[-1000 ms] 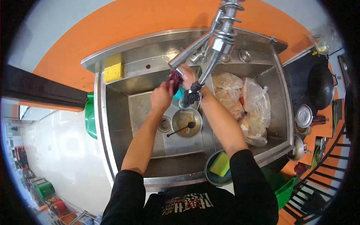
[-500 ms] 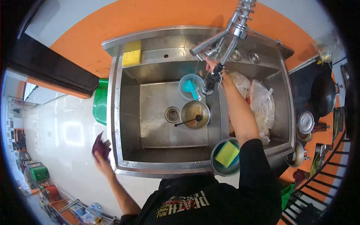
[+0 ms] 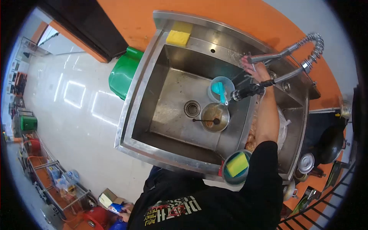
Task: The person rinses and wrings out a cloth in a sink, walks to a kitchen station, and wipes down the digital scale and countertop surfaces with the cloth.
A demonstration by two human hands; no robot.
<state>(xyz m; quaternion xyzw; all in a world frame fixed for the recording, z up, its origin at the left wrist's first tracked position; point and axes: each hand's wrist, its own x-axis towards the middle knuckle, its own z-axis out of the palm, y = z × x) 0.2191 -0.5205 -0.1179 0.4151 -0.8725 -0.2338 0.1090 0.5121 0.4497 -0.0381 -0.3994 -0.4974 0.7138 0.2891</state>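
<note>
My right hand is under the end of the metal tap spout, fingers spread, with water splashing around it. It holds nothing. Below it hangs the black spray head. A clear tub with a turquoise scoop stands in the left basin, and a metal bowl with a black spoon sits in front of it. Low at the left edge of my shirt, my left hand is partly hidden beside a blue and white item; its grip is unclear.
A yellow sponge lies on the sink ledge. Near my right arm, a grey bowl holds a yellow-green sponge. Bagged contents fill part of the right basin. A green bin stands left of the sink.
My view has turned. My right hand has moved from the tap's base to under the spout and opened. My left hand has moved down; the dark maroon item it held is no longer visible.
</note>
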